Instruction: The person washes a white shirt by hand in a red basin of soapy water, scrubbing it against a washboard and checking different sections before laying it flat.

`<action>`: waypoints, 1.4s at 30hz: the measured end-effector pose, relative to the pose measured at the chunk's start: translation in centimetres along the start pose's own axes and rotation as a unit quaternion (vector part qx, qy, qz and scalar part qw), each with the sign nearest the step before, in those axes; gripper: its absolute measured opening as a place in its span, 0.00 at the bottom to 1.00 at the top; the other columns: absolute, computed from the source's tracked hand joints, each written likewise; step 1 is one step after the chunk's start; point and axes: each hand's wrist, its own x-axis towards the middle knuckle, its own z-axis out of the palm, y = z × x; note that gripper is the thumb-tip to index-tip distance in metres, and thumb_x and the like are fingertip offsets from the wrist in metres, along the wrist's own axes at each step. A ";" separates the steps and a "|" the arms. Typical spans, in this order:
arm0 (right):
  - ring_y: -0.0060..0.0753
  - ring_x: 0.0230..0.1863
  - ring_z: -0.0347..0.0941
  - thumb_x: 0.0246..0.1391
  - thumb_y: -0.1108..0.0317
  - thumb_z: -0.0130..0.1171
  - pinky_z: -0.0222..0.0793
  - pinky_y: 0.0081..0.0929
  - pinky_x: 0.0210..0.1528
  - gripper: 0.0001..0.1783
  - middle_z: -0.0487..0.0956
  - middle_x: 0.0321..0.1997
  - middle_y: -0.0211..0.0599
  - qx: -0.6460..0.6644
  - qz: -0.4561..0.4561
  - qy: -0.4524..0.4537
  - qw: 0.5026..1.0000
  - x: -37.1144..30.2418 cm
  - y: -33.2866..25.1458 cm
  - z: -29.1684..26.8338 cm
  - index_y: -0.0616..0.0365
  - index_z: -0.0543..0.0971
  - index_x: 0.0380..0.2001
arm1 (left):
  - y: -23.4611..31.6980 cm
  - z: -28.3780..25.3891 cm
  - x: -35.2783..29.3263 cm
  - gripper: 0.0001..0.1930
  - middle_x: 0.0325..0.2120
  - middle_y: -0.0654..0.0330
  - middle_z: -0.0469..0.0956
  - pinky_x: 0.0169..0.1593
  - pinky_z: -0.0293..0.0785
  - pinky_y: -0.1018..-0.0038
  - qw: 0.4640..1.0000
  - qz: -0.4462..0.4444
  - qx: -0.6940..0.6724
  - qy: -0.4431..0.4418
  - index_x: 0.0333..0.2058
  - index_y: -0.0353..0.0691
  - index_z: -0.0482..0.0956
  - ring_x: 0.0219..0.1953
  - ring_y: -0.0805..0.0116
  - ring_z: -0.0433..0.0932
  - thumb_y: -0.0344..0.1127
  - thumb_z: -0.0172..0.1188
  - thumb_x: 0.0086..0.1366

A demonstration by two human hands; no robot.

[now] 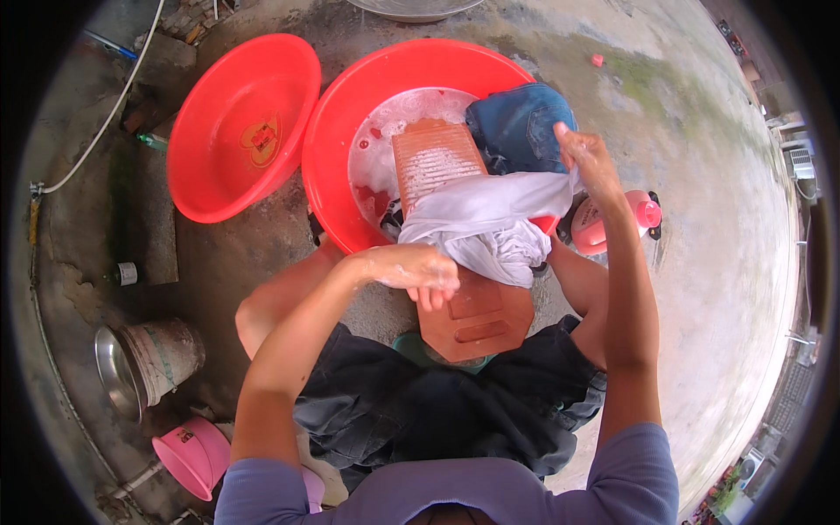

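Holding cloth (477,212) over sudsy basin (331,153)

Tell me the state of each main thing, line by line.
Brown washboard: soapy, partly covered
White cloth: bunched, draped across washboard
Large red tub: holding sudsy water
Smaller red basin: uncovered
Blue jeans: bunched at tub's rim
Pink bottle: capped
Right hand: closed on cloth
Left hand: grip unclear

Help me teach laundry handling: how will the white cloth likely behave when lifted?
The white cloth is probably floppy: it bunches in soft folds over the brown washboard. It may be heavy for its size, and perhaps slippery, with suds on the ridges beside it.
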 end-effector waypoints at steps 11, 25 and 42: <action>0.15 0.27 0.57 0.54 0.47 0.47 0.51 0.16 0.29 0.22 0.63 0.20 0.23 0.085 -0.227 -0.021 0.970 -6.5 -11.9 1.6 0.55 0.68 0.20 | -3.1 1.9 7.3 0.29 0.38 0.46 0.73 0.46 0.67 0.62 0.791 -0.059 0.289 0.536 0.46 0.37 0.68 0.44 0.50 0.71 0.49 0.59 0.47; 0.19 0.12 0.60 0.54 0.54 0.49 0.56 0.19 0.15 0.15 0.63 0.12 0.23 0.003 -0.507 0.218 0.834 -17.6 -38.9 -7.2 0.52 0.69 0.22 | 13.5 1.0 -9.8 0.11 0.25 0.56 0.77 0.37 0.71 0.74 0.723 0.324 0.137 0.594 0.32 0.33 0.73 0.30 0.70 0.76 0.33 0.61 0.52; 0.34 0.10 0.62 0.49 0.74 0.43 0.60 0.26 0.09 0.08 0.70 0.18 0.42 0.192 -0.381 0.124 0.896 -5.9 -43.9 -3.1 0.63 0.73 0.29 | 15.5 10.0 -8.1 0.13 0.21 0.50 0.77 0.33 0.68 0.68 0.645 0.297 0.085 0.699 0.32 0.29 0.75 0.26 0.62 0.76 0.36 0.55 0.55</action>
